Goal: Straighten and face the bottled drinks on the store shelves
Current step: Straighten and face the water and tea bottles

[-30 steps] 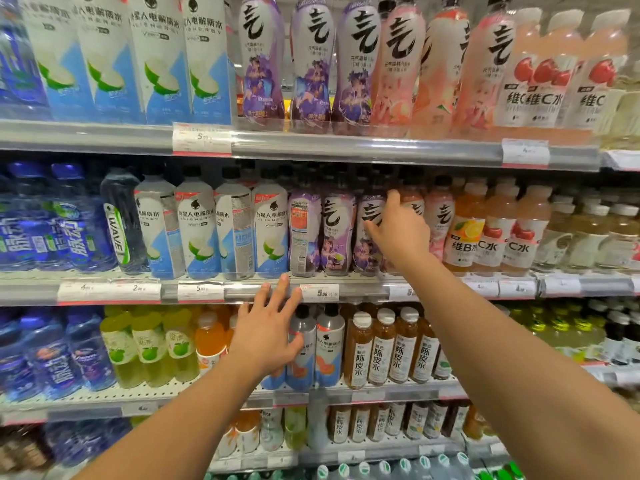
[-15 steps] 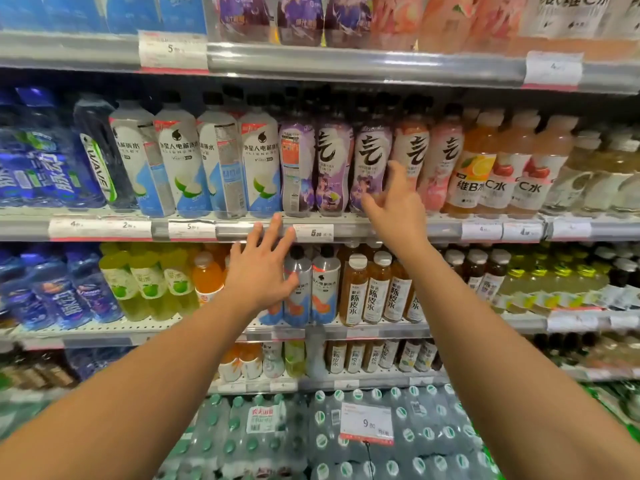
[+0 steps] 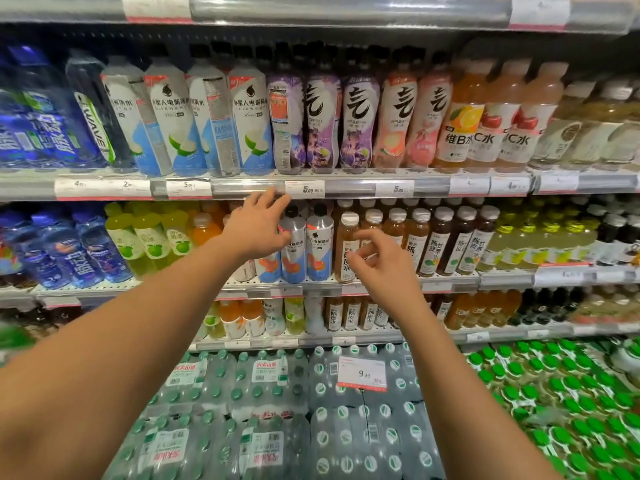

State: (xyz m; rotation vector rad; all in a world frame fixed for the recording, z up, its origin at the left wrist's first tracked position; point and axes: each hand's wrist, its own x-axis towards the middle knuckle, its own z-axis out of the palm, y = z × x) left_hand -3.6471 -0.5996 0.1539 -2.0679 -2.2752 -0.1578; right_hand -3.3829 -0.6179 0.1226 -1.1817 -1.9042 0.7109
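**Hidden, cropped and blurred**

The left hand covers the bottles behind it, leaving only their orange-printed bases showing. The top shelf is cut off by the upper edge. The small price tags are too blurred to read, and the blue bottles at far left are smeared.

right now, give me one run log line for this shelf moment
left hand: open, at silver-capped bottles | right hand: loosely curled, empty, before brown tea bottle | stage: facing second shelf
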